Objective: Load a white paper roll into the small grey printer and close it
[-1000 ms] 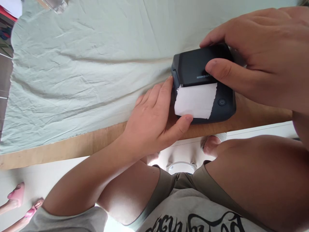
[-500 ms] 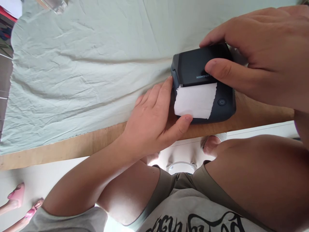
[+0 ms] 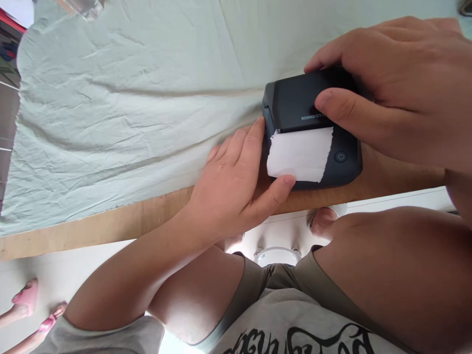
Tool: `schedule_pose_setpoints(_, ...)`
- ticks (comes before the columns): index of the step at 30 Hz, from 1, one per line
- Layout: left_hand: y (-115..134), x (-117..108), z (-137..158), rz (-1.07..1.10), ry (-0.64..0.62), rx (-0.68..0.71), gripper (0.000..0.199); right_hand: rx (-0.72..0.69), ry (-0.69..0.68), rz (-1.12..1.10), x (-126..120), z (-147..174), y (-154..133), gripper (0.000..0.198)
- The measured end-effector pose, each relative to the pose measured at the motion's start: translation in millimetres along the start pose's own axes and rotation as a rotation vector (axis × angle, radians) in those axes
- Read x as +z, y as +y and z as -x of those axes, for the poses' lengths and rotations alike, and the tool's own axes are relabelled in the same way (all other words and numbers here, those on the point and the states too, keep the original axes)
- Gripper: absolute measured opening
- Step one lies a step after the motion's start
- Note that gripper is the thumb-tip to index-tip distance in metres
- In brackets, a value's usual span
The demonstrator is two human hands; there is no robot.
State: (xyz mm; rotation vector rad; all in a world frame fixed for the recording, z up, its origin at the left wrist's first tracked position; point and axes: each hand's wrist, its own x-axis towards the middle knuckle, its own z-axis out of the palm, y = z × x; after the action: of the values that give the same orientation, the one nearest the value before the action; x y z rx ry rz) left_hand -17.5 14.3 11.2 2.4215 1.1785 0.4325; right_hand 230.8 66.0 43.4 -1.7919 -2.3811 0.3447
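Fingers of the left hand [image 3: 232, 182] lie straight and close together, the index tip against the left side of the printer [image 3: 291, 101]; its thumb is spread wide and reaches to the printer's near edge, over the near border of the paper [image 3: 300, 153]. That hand is open, bracing rather than closed round anything; whether the thumb presses the paper, I cannot tell. From the right, the right hand [image 3: 401, 88] grips the printer, its thumb flat on top and its index finger curled over the far edge; the other fingertips are hidden.

The printer's lid is down, so its inside cannot be seen. The paper comes out of the slot along the lid's near side and lies across the near face, left of the power button [image 3: 340, 156].

At the far left, a clear box [image 3: 86, 6] is cut off by the view; its contents cannot be made out.

The printer sits at the table's [image 3: 162, 206] near side, just in from the bare wooden edge. Creased cloth [image 3: 147, 59] spreads well out to its left and far side. The person's thighs [image 3: 391, 260] are just below the edge.
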Motion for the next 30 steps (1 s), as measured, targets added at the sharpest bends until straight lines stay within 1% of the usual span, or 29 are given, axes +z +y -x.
schedule_pose_setpoints(8, -0.4, 0.3, 0.1, -0.004, 0.004, 0.003, 0.087, 0.006, 0.002, -0.023, 0.3, 1.7, 0.5, 0.082)
schedule_pose_setpoints(13, -0.7, -0.2, 0.4, 0.005, 0.000, 0.002, 0.086, -0.014, 0.017, -0.012, 2.1, 4.5, 4.1, 0.086)
schedule_pose_setpoints(17, -0.4, -0.3, 0.2, 0.017, 0.000, 0.005, 0.084, -0.026, 0.032, -0.026, 3.8, 4.4, 4.7, 0.081)
schedule_pose_setpoints(20, -0.4, -0.4, 0.1, 0.019, 0.002, 0.008, 0.082, -0.032, 0.045, -0.033, 4.6, 2.3, 5.6, 0.084)
schedule_pose_setpoints(25, 0.5, -1.2, -0.2, 0.019, -0.006, -0.004, 0.084, -0.053, 0.045, -0.019, 3.2, 1.3, 7.0, 0.090)
schedule_pose_setpoints(30, 0.3, -1.2, -0.2, 0.012, 0.002, -0.010, 0.086, -0.069, 0.038, -0.032, 4.2, 1.5, 5.4, 0.087)
